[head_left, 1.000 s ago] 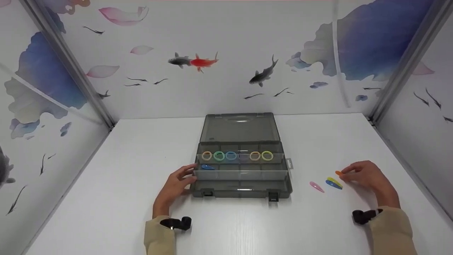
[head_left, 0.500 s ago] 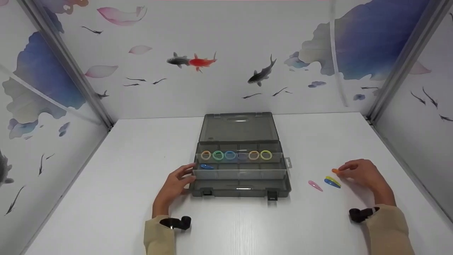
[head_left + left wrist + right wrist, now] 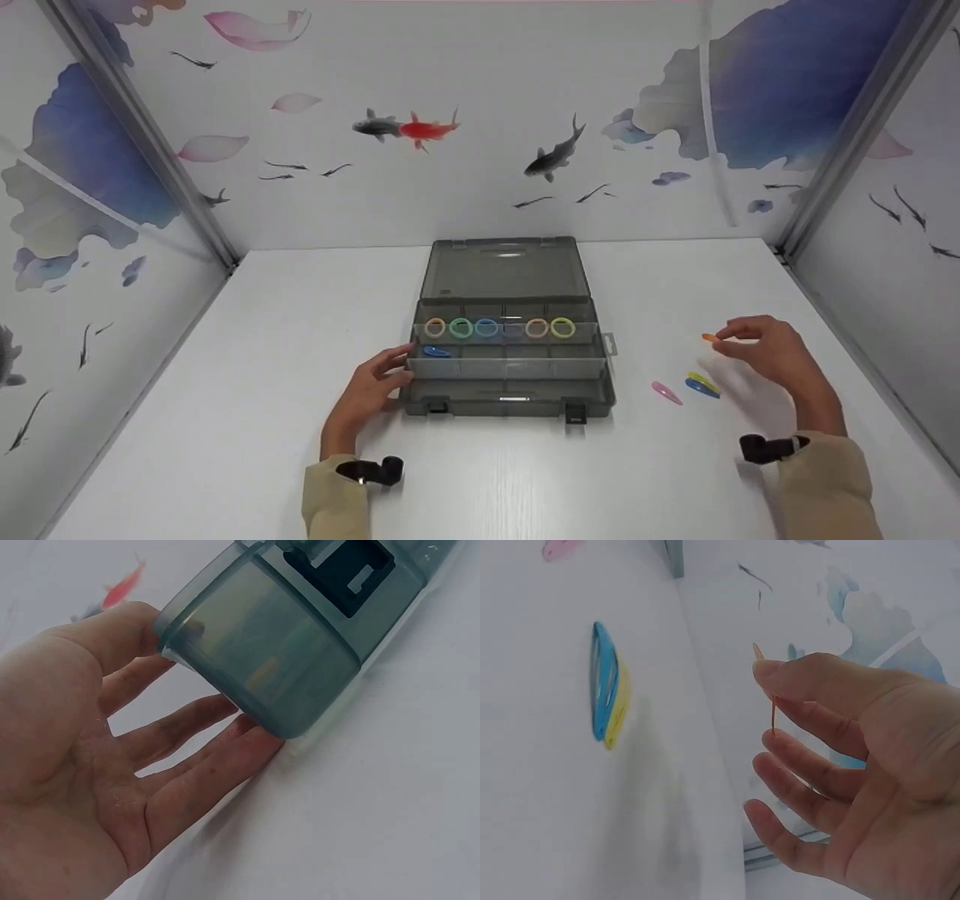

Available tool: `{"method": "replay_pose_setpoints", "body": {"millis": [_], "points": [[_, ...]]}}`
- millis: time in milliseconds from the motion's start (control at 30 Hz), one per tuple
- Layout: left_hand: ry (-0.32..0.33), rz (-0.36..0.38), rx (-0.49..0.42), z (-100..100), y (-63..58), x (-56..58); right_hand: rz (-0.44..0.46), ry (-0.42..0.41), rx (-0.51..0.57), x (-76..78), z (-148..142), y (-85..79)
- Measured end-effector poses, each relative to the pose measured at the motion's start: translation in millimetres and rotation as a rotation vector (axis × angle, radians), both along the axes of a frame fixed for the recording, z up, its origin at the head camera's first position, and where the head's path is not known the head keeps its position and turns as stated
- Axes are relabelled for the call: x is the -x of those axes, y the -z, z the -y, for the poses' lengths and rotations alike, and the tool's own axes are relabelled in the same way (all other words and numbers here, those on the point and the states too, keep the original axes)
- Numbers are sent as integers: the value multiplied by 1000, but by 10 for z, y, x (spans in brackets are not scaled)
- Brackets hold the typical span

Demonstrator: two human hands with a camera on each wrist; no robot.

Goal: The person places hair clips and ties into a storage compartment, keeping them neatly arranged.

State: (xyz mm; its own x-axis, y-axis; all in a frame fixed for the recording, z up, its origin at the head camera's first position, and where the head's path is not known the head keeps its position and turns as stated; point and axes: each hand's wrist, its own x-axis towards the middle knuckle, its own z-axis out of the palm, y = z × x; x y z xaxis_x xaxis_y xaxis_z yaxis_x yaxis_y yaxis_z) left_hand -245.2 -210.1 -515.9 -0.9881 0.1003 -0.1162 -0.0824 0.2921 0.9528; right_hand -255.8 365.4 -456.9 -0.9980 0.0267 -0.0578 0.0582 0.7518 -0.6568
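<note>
Thumb and fingers of my right hand (image 3: 776, 356) pinch an orange hair clip (image 3: 708, 338), raised over the table; the right wrist view shows the clip (image 3: 773, 716) edge-on. Below it lie a blue hair clip (image 3: 604, 682) and a yellow hair clip (image 3: 619, 712), overlapping, with a pink hair clip (image 3: 666, 393) to their left. My left hand (image 3: 367, 390) touches the left side of a grey see-through compartment box (image 3: 472, 409), its fingers fairly straight along the wall and the thumb at the rim. Another blue hair clip (image 3: 436, 351) lies in the box's middle row.
Several coloured rings, such as a green ring (image 3: 461, 328) and a yellow ring (image 3: 563, 328), stand in a row in the box's back row. Its lid (image 3: 506, 274) is folded back toward the printed rear wall (image 3: 480, 195). Side panels bound the white table (image 3: 525, 480).
My right hand has lifted the orange hair clip off the table and moved it slightly away from me, off from the blue and yellow clips. The left hand stays at the box.
</note>
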Motion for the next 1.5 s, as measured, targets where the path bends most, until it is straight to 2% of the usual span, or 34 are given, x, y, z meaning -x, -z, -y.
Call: {"method": "replay_pose_setpoints", "body": {"millis": [267,467,667,1100,1500], "points": [[-18,-2,31,-10,-6,12,-138,-49,6,-67,256,-247],[-17,2,18,-7,-9,17,-232,-80,66,-166,518,-453],[-11,2,-1,3,-26,19,-272,-104,91,-224,761,-589],[7,9,-1,-1,-56,19,-252,-168,116,-155,1186,-551],[3,-7,-13,26,-8,-2,-253,-281,213,-119,1965,-505]]}}
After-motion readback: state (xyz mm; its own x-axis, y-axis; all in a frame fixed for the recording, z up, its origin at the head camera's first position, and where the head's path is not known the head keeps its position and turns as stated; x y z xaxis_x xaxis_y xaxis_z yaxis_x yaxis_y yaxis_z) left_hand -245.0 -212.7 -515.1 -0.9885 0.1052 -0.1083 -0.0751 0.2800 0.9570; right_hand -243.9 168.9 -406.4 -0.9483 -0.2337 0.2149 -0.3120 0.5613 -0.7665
